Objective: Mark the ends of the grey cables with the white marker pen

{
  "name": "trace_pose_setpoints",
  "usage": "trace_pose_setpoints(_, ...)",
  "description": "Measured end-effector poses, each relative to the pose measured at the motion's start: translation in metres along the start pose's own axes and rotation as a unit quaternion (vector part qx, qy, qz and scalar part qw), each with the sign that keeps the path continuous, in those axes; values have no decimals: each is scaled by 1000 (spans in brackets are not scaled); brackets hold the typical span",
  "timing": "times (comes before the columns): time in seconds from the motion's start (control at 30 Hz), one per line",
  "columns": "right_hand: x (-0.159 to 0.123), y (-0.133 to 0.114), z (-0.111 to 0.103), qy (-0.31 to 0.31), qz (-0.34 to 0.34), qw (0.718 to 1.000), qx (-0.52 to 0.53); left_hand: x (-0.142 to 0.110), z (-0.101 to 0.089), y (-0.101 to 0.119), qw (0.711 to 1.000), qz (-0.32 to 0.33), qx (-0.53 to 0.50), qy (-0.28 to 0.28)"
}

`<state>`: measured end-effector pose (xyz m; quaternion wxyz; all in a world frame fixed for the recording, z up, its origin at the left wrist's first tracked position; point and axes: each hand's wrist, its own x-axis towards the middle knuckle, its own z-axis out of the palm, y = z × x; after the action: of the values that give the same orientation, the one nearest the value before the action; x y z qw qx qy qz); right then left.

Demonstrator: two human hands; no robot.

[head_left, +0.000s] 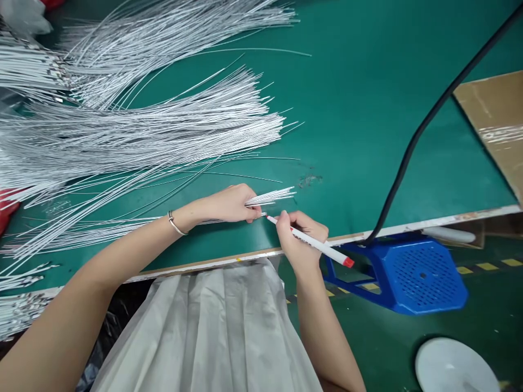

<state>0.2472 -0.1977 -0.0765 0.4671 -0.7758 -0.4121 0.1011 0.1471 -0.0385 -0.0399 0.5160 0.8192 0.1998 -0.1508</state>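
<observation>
My left hand (232, 203) is closed around a small bunch of thin white wires (273, 196), whose ends stick out to the right past the fingers. One or a few wire ends poke out lower down, by the thumb. In my right hand (301, 239) is a white marker pen (321, 247) with a red end, gripped like a pencil. Its red tip is at those lower wire ends, touching or nearly touching them. Behind my left hand, large bundles of white wires (183, 128) lie on the green table (368, 125).
A black cable (412, 144) runs down across the table's right side to its front edge. Flat cardboard (496, 120) lies at the far right. Below are a blue plastic stool (425, 275) and a white round seat or lid (455, 366). More wires (22, 313) lie at the lower left.
</observation>
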Motion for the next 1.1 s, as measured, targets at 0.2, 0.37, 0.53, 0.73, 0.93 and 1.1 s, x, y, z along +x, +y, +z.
trace_pose_setpoints(0.2,0,0,-4,41,73,993,87,-1,1,-2,1000,9,-16,13)
trace_pose_setpoints(0.37,4,5,-8,171,133,915,339,-5,-3,-1,998,5,-6,58)
trace_pose_setpoints(0.53,15,6,-12,179,150,906,352,-10,-14,8,992,57,53,102)
trace_pose_setpoints(0.73,23,-5,-10,64,51,990,117,-18,-23,26,996,78,-31,18)
trace_pose_setpoints(0.93,19,-15,-6,-9,-39,998,41,-22,-19,31,994,73,-85,17)
trace_pose_setpoints(1.1,18,-16,-5,-41,52,985,158,-23,-15,30,993,84,-82,16)
